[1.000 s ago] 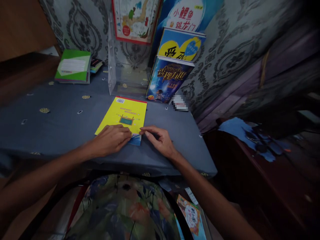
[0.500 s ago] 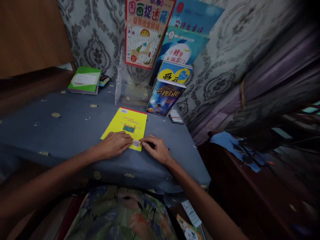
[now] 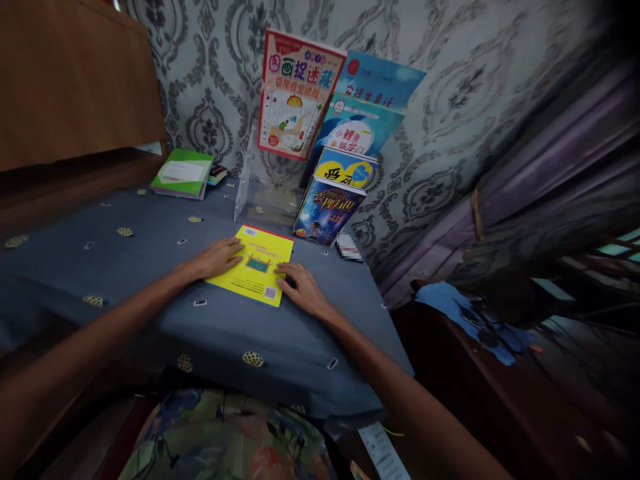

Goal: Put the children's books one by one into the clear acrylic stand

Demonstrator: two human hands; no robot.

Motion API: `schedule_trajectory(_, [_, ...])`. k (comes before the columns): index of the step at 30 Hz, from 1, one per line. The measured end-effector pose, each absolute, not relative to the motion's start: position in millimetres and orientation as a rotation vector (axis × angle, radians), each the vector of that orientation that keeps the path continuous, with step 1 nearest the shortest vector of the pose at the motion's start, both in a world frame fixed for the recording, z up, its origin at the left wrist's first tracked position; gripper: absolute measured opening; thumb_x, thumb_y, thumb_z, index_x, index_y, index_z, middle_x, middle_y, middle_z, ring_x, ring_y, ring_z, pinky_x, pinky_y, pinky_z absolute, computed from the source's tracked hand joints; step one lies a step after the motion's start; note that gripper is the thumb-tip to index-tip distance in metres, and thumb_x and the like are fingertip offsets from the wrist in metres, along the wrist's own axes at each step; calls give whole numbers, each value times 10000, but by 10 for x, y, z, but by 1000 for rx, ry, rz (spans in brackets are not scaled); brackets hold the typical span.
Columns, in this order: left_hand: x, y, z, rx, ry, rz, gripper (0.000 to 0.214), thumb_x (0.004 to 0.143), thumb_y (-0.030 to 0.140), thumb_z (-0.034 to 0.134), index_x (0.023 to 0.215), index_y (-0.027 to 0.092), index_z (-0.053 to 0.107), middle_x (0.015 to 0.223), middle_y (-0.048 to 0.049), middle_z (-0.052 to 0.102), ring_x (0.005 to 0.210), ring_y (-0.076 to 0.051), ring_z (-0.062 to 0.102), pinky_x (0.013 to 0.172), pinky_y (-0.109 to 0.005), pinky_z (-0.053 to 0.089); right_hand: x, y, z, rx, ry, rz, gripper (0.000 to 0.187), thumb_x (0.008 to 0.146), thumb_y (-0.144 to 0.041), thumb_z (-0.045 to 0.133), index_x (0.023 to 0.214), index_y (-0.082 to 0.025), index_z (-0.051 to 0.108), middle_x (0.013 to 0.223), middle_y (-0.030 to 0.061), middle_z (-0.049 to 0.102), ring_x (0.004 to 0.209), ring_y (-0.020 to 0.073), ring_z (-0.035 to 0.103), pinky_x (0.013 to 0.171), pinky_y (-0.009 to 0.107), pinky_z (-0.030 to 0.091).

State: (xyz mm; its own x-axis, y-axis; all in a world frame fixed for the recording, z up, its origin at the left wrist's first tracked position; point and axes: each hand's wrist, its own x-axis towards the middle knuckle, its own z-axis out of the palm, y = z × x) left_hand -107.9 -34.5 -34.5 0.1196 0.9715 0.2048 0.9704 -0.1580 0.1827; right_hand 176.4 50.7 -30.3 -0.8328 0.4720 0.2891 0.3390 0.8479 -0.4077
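A yellow book [image 3: 250, 283] with a small green chalkboard picture and a QR code lies flat on the cloth-covered table in front of me. My left hand [image 3: 220, 258] rests on the book's left side, its fingers stretched out over the cover. At the right edge, the fingertips of my right hand [image 3: 300, 287] touch the cover, with the thumb apart from the fingers. Neither hand grips the book. Just beyond it stands a clear display rack [image 3: 267, 207], with a red-bordered picture book [image 3: 300, 100] on its upper left.
Several more books fill the rack's right side, a dark blue one [image 3: 330, 210] lowest. A green book [image 3: 181, 173] lies at the back left. Beside the rack is a small blurred item [image 3: 349, 247]. A blue cloth [image 3: 465, 317] lies on furniture to the right.
My left hand has slid up and outward to the book's left side. My right hand has shifted slightly up along the right edge. The camera view has tilted up a little.
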Motion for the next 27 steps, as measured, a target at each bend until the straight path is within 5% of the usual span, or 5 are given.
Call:
schedule_trajectory(11, [-1044, -395, -349, 2382, 2056, 429, 495, 1021, 394, 348, 1383, 133, 563, 1482, -160, 544, 1381, -265, 492, 1145, -402, 368, 1371, 1261, -338, -897, -2658, 310, 427, 1000, -333, 478, 1383, -170, 569, 1484, 154, 558, 1395, 295, 493, 1138, 497, 381])
schedule_trajectory(23, [-1000, -408, -213, 2379, 2031, 347, 486, 1018, 381, 361, 1375, 131, 576, 1463, -160, 561, 1352, -283, 522, 1126, -406, 391, 1589, 960, -306, -862, -2713, 294, 440, 1007, -305, 442, 1397, -152, 576, 1521, 163, 516, 1438, 268, 444, 1174, 491, 341])
schedule_trajectory(27, [-1123, -375, -97, 2381, 1985, 180, 468, 1001, 256, 364, 1421, 173, 552, 1506, -127, 533, 1357, -258, 529, 1117, -376, 396, 1811, 719, -330, -732, -2756, 262, 426, 1017, -299, 428, 1405, -198, 573, 1519, 142, 523, 1437, 253, 448, 1177, 516, 345])
